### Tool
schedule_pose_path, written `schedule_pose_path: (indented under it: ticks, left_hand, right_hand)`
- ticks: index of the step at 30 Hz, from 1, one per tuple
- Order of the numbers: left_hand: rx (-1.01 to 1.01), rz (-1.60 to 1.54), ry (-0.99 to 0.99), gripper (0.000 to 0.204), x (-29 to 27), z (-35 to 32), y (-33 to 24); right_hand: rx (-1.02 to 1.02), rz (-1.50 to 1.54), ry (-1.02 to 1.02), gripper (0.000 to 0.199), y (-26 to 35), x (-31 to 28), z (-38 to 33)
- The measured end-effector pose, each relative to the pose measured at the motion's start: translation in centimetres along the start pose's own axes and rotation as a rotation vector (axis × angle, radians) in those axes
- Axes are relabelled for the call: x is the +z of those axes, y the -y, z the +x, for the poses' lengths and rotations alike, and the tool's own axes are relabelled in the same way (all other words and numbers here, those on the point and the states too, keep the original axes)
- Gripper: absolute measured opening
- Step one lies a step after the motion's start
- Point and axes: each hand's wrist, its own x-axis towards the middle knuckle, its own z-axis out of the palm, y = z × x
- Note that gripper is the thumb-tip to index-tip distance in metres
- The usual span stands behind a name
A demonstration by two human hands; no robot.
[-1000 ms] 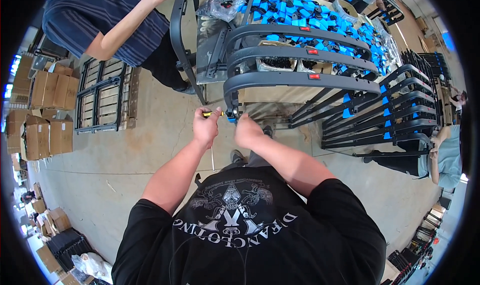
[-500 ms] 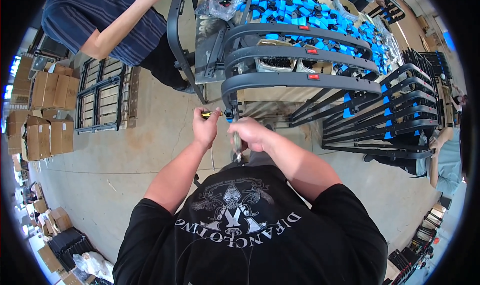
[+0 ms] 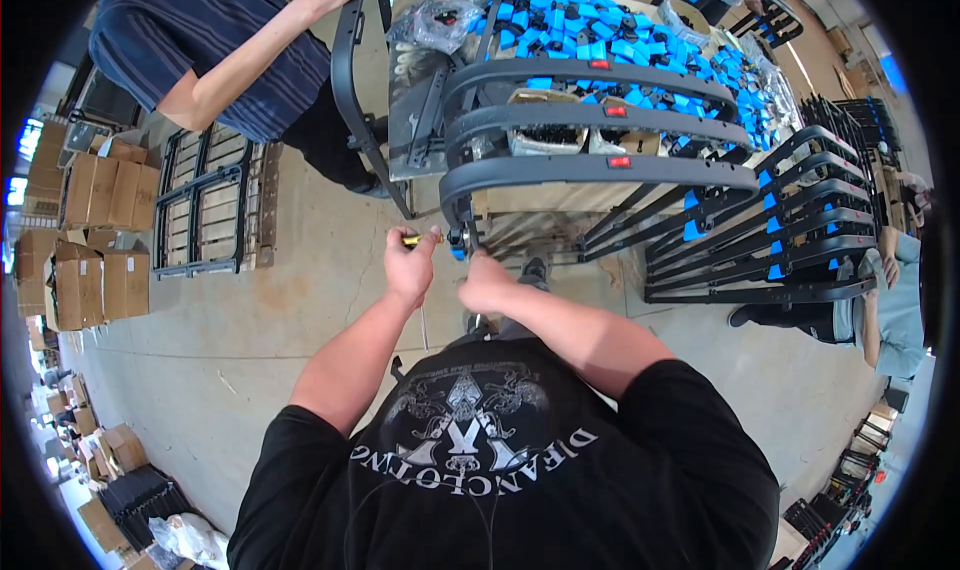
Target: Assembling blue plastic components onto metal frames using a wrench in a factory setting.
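Note:
Near the lower end of the closest black curved metal frame, both my hands work close together. My left hand is closed round a tool with a yellow-and-black handle; a thin metal rod shows below that hand. Between my hands, a small blue piece sits at the frame's end. My right hand is closed just right of the blue piece, knuckles up. Whatever lies inside its fingers is hidden, though a bit of metal shows beneath it.
Ahead, a table carries many blue-and-black parts and boxes of small black pieces. More black frames stand at right, beside a person. Another person grips a frame at upper left. Cartons and a pallet lie left.
My right hand has turned and come up against the frame's end, covering the grey item seen under it before. My left hand stays almost in place. The right-hand person's hands have shifted.

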Motion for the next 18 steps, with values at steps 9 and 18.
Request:
schedule_pose_path:
  ticks: [9, 18]
  left_hand:
    - [-0.014, 0.002, 0.052, 0.033, -0.4, 0.1, -1.0]
    - [-0.337, -0.125, 0.155, 0.038, -1.7, -0.9, -4.9]
  right_hand:
    - [0.121, 0.133, 0.370, 0.044, 2.5, -4.5, 0.1]
    - [0.223, 0.520, 0.474, 0.049, 3.4, -5.6, -0.1]
